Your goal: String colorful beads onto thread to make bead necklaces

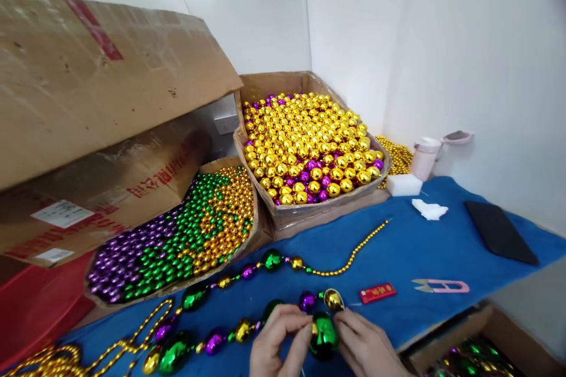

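My left hand (280, 341) is closed, thumb and forefinger pinching at a small gold bead (314, 328) on the left side of a large shiny green bead (324, 339). From the other side, the fingers of my right hand (365, 344) press against the green bead, closed on it. Just above sit a larger gold bead (333, 300) and a purple bead (307, 301). A bead necklace (214, 341) of green, gold and purple beads loops leftward over the blue cloth (309, 241) and back, ending in a thin gold strand (354, 256). My fingers partly hide the string.
Behind stand a carton (289, 211) of gold and purple beads and a box of purple, green and gold beads (177, 241). To the right lie pink thread snips (442, 286), a red packet (377, 293) and a black flat object (502, 232). Gold bead strands (48, 359) pile at left.
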Demonstrator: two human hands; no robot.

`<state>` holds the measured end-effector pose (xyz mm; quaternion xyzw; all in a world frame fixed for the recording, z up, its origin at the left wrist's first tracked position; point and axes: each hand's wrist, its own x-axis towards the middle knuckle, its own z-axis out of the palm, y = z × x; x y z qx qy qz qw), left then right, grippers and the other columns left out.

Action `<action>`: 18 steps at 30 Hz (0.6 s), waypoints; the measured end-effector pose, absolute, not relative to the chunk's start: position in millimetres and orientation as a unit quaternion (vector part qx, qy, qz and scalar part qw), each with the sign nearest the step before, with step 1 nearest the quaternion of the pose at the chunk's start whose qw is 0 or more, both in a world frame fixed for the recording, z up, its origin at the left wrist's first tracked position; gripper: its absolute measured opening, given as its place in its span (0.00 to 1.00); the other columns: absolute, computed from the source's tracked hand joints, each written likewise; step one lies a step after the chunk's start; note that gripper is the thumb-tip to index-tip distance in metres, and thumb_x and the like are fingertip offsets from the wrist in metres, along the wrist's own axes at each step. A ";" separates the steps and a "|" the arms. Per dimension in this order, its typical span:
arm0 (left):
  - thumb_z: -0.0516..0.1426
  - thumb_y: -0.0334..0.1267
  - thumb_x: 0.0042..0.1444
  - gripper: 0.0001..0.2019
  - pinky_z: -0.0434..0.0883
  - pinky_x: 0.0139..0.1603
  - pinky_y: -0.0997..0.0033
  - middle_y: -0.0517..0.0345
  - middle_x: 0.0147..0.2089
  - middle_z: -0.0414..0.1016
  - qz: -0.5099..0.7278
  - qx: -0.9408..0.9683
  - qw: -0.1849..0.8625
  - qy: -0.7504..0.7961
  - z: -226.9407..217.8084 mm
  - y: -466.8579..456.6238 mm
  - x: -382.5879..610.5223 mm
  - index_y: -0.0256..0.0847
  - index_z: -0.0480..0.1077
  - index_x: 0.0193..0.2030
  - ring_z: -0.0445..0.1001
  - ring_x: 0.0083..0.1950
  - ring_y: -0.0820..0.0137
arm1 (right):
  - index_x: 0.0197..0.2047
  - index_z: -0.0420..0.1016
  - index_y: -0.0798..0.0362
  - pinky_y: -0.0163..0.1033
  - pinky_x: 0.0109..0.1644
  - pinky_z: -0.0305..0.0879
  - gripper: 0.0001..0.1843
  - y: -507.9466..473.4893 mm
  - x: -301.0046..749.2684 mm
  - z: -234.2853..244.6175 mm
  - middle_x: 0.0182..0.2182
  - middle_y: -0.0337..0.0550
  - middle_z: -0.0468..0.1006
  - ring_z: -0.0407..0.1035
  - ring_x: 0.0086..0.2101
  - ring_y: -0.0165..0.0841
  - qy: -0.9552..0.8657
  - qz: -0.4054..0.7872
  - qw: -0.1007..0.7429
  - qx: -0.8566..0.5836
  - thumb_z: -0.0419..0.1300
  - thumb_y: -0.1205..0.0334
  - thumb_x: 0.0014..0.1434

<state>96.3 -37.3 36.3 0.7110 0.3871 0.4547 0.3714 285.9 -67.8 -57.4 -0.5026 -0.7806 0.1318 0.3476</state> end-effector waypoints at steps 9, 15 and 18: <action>0.58 0.26 0.55 0.09 0.71 0.36 0.76 0.56 0.35 0.75 0.448 0.775 0.326 0.302 73.7 -28.6 116.8 0.42 0.74 0.40 0.75 0.35 0.71 | 0.56 0.62 0.48 0.33 0.50 0.66 0.18 -71.2 296.5 6.3 0.46 0.46 0.74 0.70 0.46 0.32 -0.761 0.202 0.407 -0.463 0.49 0.69 0.64; 0.57 0.26 0.56 0.09 0.71 0.36 0.74 0.56 0.35 0.74 0.469 0.760 0.361 0.269 80.3 -25.0 131.3 0.42 0.73 0.41 0.74 0.36 0.72 | 0.46 0.70 0.48 0.31 0.37 0.68 0.13 -66.6 288.8 7.0 0.35 0.44 0.76 0.72 0.34 0.31 -0.745 0.256 0.440 -0.430 0.48 0.68 0.64; 0.55 0.29 0.58 0.12 0.72 0.40 0.71 0.55 0.39 0.74 0.440 0.762 0.394 0.265 65.9 -22.0 133.8 0.44 0.70 0.48 0.74 0.39 0.70 | 0.45 0.68 0.48 0.30 0.36 0.66 0.11 -71.1 304.5 -4.0 0.34 0.41 0.76 0.71 0.31 0.29 -0.702 0.294 0.447 -0.470 0.47 0.65 0.66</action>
